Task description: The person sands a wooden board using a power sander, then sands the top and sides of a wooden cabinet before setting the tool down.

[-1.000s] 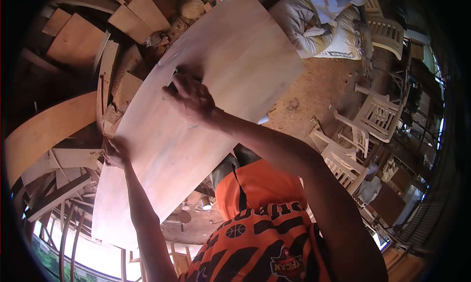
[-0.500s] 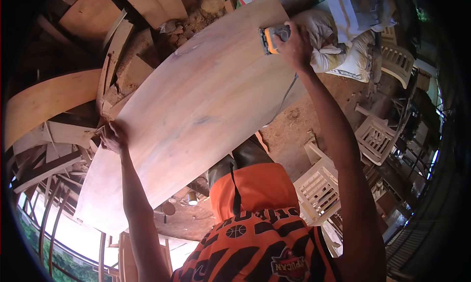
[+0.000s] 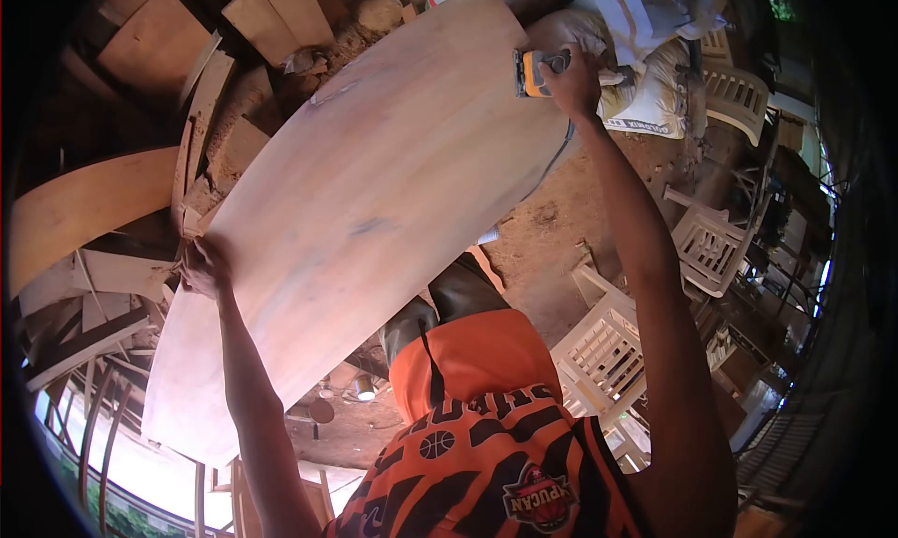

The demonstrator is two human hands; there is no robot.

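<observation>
A long, pale wooden board with curved sides lies slantwise across the view. My right hand is closed round an orange and black power sander, which rests at the board's right edge near its far end. A dark cord trails from the sander along that edge. At the board's left edge, my left hand grips the rim, with its fingertips partly hidden. Greyish smudges mark the middle of the wood.
Wood offcuts and a curved plank are piled on the left. Filled sacks stand beyond the board's far end. Slatted chairs or frames are on the right, over a dusty floor.
The sander in my right hand has moved across the board to its right edge. My left hand stays on the left rim, and the whole view has shifted slightly.
</observation>
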